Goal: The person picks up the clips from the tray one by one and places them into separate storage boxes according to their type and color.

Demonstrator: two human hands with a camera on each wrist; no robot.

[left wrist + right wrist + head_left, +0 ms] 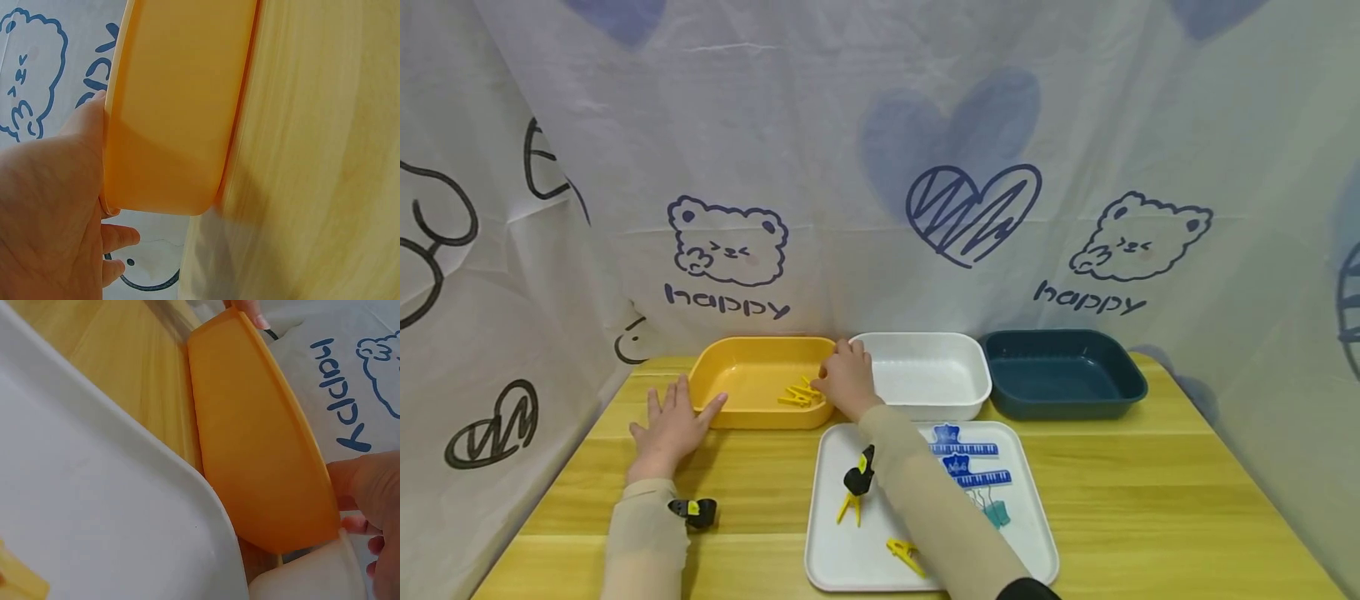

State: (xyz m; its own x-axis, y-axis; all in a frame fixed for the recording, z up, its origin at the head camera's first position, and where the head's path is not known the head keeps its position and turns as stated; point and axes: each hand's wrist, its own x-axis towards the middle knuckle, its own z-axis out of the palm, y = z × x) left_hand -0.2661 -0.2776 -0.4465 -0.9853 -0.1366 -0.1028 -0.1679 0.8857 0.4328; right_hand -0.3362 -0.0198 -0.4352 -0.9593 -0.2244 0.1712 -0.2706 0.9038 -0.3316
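My left hand (670,429) touches the left end of the yellow bin (730,417), its fingers spread and fairly straight. In the left wrist view that hand (50,206) lies along the bin's rim, the thumb partly hidden behind it. Over the bin's right end is my right hand (850,383), fingers bent, tips beside several yellow clips (797,398) inside. From the right wrist, the right hand (375,500) reaches over the bin's rim. The bin wall hides the fingertips, so whether they pinch a clip cannot be told.
A white bin (925,408) and a dark teal bin (1067,408) stand to the right. In front, the white tray (827,558) bears yellow clips (906,556), blue ruler-like pieces (981,478) and a teal binder clip (997,513). A printed curtain (850,167) hangs behind the table.
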